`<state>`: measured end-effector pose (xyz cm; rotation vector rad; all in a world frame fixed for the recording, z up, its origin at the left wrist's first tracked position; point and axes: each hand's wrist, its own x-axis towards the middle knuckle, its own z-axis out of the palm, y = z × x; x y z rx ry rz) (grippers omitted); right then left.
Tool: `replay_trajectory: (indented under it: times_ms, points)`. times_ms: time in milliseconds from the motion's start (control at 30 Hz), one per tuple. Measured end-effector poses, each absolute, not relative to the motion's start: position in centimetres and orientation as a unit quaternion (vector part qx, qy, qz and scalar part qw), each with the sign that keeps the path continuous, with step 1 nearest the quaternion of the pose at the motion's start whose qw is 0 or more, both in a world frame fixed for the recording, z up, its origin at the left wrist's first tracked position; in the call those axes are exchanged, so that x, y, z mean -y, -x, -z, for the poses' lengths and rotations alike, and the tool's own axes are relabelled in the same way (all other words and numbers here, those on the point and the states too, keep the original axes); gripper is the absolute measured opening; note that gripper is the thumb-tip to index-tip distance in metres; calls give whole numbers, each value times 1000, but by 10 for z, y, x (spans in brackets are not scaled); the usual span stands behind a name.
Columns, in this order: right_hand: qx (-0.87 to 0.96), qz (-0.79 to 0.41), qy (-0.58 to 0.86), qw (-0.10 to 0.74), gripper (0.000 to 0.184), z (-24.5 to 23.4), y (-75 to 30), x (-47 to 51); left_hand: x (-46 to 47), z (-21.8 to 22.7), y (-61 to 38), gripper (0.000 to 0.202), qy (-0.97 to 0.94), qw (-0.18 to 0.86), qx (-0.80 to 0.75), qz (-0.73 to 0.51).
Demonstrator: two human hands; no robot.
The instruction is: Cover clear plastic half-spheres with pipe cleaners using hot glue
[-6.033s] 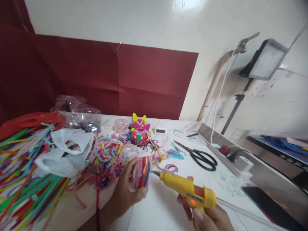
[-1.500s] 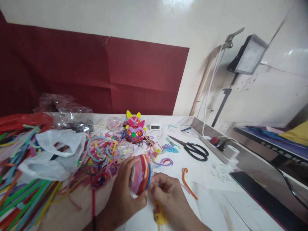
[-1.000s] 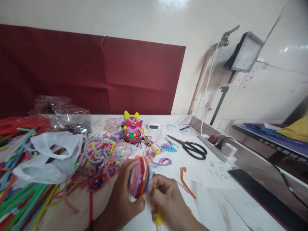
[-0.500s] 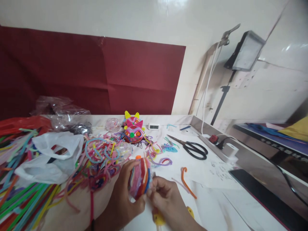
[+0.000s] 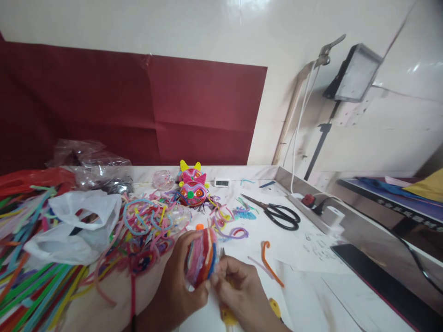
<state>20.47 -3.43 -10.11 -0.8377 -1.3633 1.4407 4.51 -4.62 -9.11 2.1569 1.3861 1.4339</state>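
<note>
My left hand (image 5: pixel 182 276) is wrapped around a ball covered in striped pipe cleaners (image 5: pixel 201 258), in pink, white, red, orange and blue. An orange knob (image 5: pixel 200 227) shows at its top. My right hand (image 5: pixel 238 288) is closed in a pinch against the ball's right side. A thin grey tip (image 5: pixel 222 251) sticks up beside its fingers; what it belongs to is hidden, and so is whatever the fingertips hold. Under and beside this hand lie yellow pieces (image 5: pixel 274 306), partly covered.
Black-handled scissors (image 5: pixel 282 216) and an orange pipe cleaner (image 5: pixel 268 263) lie to the right. Loose pipe cleaners (image 5: pixel 44 290) and a white plastic bag (image 5: pixel 69 246) fill the left. Behind stand decorated animal heads (image 5: pixel 193 194) and a small digital display (image 5: pixel 221 183). A phone (image 5: pixel 377 281) lies far right.
Both hands stay at the ball in nearly the same pose. The right hand's fingers have shifted very slightly, and the whole view has moved a little.
</note>
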Motion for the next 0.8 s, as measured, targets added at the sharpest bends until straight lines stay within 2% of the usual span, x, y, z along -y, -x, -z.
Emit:
replay_trajectory:
  times_ms: [333, 600, 800]
  points:
    - [560, -570, 322, 508, 24, 95, -203, 37, 46, 91, -44, 78, -733, 108, -465, -484]
    - [555, -579, 329, 498, 23, 107, -206, 34, 45, 91, -46, 76, -746, 77, -458, -477]
    - [540, -599, 322, 496, 27, 104, -206, 34, 46, 93, -45, 84, -752, 92, -455, -468]
